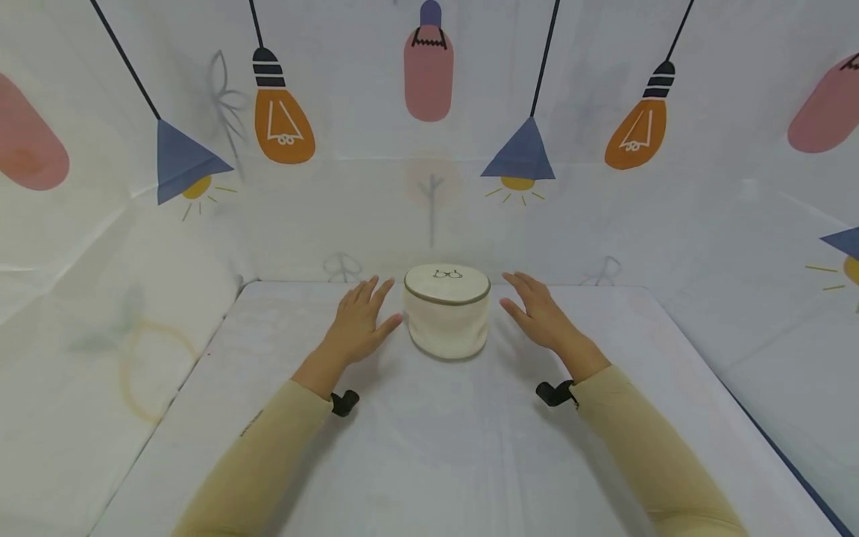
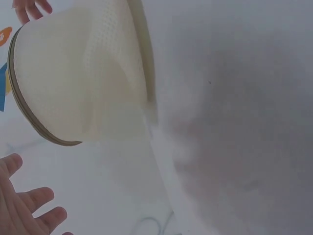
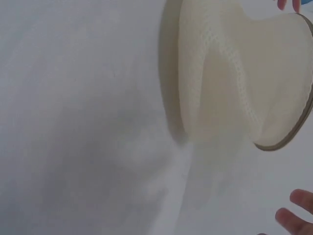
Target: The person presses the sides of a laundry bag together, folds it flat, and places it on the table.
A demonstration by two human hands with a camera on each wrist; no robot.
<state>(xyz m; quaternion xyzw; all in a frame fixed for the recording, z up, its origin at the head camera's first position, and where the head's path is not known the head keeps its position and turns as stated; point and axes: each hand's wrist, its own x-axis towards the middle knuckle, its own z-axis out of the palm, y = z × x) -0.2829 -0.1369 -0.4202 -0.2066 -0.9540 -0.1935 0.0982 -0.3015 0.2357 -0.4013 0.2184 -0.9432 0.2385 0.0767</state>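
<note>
A round, cream mesh bag [image 1: 448, 328] stands upright on the white table. It has a flat lid with a pair of glasses drawn on it and brownish trim round the lid's edge. To its left is my left hand [image 1: 356, 324], fingers spread and the thumb close to the bag's side. My right hand [image 1: 542, 317] is held out on the other side, a small gap away from it. In the left wrist view the bag [image 2: 58, 73] shows its side and trim, with fingers of the left hand [image 2: 22, 208] below. The right wrist view shows the bag's mesh [image 3: 220, 88] and the right hand's fingertips [image 3: 291, 220].
The white-covered table [image 1: 443, 447] reaches back to a white hanging sheet [image 1: 362, 209] printed with lamps and bulbs. More sheeting closes off the left and right sides. Each wrist wears a small black camera mount [image 1: 345, 403].
</note>
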